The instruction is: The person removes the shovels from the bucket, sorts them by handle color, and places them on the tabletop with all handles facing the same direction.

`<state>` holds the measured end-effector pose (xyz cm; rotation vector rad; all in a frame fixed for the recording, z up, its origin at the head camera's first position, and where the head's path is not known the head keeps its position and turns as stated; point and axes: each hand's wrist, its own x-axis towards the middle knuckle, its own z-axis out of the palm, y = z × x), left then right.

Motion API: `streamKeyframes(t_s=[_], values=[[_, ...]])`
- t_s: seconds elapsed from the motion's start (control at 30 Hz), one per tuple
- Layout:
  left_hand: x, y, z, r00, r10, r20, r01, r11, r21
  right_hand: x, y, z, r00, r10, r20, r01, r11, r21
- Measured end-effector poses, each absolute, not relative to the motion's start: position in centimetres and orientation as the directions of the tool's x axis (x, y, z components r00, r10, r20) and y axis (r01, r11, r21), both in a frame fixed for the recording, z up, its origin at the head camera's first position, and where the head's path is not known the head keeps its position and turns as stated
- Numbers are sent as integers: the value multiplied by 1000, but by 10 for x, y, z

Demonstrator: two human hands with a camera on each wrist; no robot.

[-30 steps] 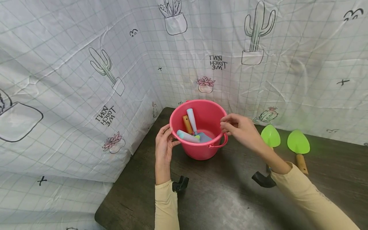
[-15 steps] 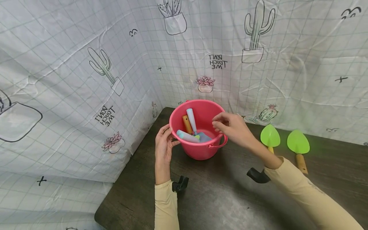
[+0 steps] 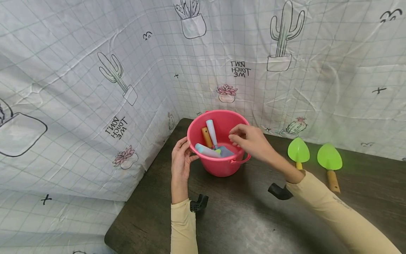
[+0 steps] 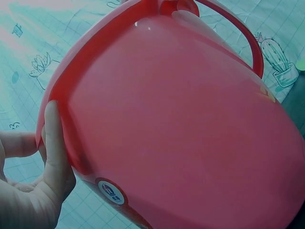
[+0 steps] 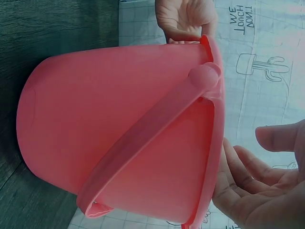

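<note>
A pink bucket stands on the dark table, its handle hanging down on the right side. My left hand pinches the bucket's left rim; in the left wrist view its thumb lies against the outer wall. Inside the bucket lean a pale blue handle, a wooden handle and a pale handle with a turquoise end. A grey-blue blade lies near the bottom. Over the right rim, my right hand reaches in with bent, relaxed fingers and holds nothing; its thumb is apart from the fingers.
Two trowels with green blades, one with a yellow handle and one with a wooden handle, lie on the table at the right. A patterned curtain closes off the back and left. Black mounts sit at the wrists.
My right hand has moved left, from the bucket's right rim to over its opening. The left hand and the bucket have stayed in place.
</note>
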<state>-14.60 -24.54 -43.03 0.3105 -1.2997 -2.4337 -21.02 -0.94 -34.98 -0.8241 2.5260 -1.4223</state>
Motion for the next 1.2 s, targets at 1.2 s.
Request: streamKeyframes(t_s=[1.2], values=[[-147, -243, -427, -903, -428, -48, 193, -501, 843, -226, -63, -361, -770, -634, 69, -394, 387, -834]])
